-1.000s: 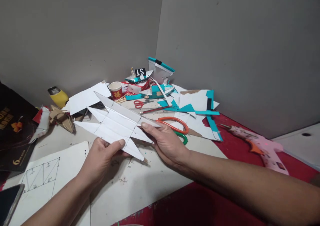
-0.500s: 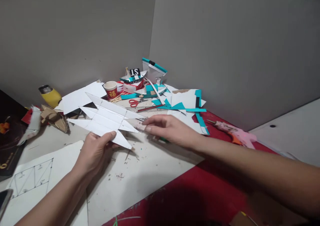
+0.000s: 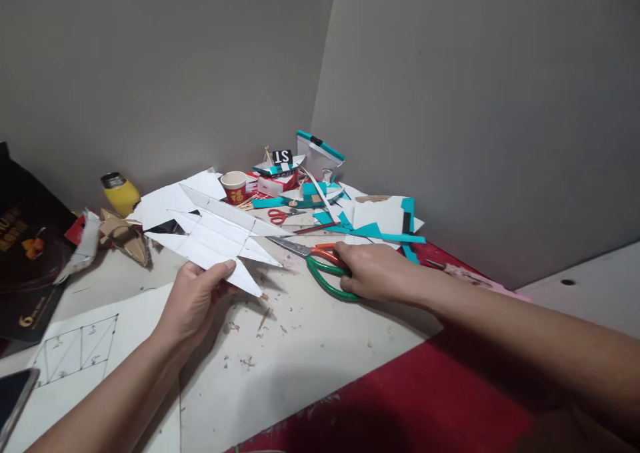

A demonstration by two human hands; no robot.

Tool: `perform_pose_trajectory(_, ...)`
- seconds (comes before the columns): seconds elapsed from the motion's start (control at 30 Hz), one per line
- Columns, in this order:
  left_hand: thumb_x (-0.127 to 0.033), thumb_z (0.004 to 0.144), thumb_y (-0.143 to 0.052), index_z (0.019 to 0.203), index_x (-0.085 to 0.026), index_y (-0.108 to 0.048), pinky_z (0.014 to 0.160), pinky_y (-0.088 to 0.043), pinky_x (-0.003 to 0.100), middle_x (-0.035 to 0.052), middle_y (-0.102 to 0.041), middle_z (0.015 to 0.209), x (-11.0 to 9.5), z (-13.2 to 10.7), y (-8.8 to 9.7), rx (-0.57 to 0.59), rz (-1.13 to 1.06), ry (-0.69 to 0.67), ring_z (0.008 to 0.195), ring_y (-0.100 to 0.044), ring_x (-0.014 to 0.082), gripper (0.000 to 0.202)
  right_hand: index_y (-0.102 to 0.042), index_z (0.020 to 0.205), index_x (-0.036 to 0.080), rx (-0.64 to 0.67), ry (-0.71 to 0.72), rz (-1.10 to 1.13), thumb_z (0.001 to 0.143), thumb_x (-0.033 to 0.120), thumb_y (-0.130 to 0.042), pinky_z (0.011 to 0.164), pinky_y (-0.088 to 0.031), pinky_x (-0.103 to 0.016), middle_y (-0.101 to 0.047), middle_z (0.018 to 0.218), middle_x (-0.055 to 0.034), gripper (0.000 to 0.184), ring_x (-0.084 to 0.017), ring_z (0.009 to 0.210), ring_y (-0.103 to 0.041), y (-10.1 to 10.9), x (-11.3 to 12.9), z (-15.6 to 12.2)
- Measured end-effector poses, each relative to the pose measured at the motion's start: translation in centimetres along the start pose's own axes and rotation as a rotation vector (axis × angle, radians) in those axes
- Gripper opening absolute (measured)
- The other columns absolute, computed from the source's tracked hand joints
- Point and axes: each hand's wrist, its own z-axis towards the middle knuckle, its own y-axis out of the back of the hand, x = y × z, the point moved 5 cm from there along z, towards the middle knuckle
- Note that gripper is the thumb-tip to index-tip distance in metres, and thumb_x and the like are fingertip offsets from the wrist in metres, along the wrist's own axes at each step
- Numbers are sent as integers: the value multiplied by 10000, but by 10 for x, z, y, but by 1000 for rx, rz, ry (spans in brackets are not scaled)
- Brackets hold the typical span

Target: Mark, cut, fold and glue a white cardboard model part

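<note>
My left hand (image 3: 193, 299) pinches the near edge of a white cut-out card (image 3: 220, 236) with pointed ends and pencil lines, holding it above the white work board (image 3: 300, 353). My right hand (image 3: 377, 273) lies on the handles of large scissors (image 3: 320, 266) with one orange and one green loop. Its fingers curl around those handles. The scissors rest on the board with the blades pointing left toward the card.
A heap of white and teal card scraps (image 3: 380, 219), small red scissors (image 3: 277, 216), a red paper cup (image 3: 234, 186) and a small model boat (image 3: 283, 163) fill the corner. A yellow bottle (image 3: 119, 193) and brown cardboard bits (image 3: 123, 236) lie left. A pink glue gun (image 3: 475, 279) lies behind my right arm.
My right hand let go of the card's right end, moved right and closed on the scissors' handles. My left hand kept hold of the card.
</note>
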Motion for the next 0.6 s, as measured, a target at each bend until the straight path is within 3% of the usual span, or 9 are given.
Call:
perform_pose_trajectory(0.13, -226, 713, -788, 857, -145, -747, 677, -574, 264, 49, -753, 845, -12, -4, -1, 12, -22, -49, 749, -673, 177, 170, -633, 874, 167, -8, -25, -24, 781, 361, -556, 509, -335, -318, -675, 756, -136, 229, -284, 652, -617, 6, -5, 2)
perform_pose_trajectory(0.23, -238, 711, -791, 882, -147, -740, 716, -576, 297, 63, -757, 918, -26, -8, -3, 26, -43, -93, 818, -684, 208, 200, -625, 973, 163, -67, -28, 30, 832, 355, -490, 572, -426, -355, -689, 837, -139, 274, -283, 699, -635, 6, -12, -15)
perform_pose_trajectory(0.37, -240, 700, -800, 942, -142, -726, 711, -574, 300, 77, -756, 946, -45, -14, -4, 25, -70, -153, 835, -698, 225, 272, -587, 1127, 189, -184, 166, 438, 874, 383, -479, 789, -521, -398, -678, 1096, -159, 336, -289, 945, -658, -1, -11, -53)
perform_pose_trajectory(0.47, -215, 718, -790, 1041, -166, -704, 687, -570, 272, 58, -753, 964, -59, -20, -4, 23, -103, -216, 819, -698, 198, 337, -605, 1173, 234, -188, 177, 524, 859, 398, -538, 850, -533, -406, -669, 1177, -155, 360, -312, 1048, -646, -7, -2, -75)
perform_pose_trajectory(0.6, -220, 707, -802, 1067, -164, -695, 655, -577, 283, 61, -749, 951, -73, -31, -3, 12, -118, -284, 786, -696, 201, 379, -686, 953, 277, -102, 173, 542, 730, 414, -655, 719, -572, -375, -729, 991, -107, 263, -312, 884, -684, 2, 25, -84)
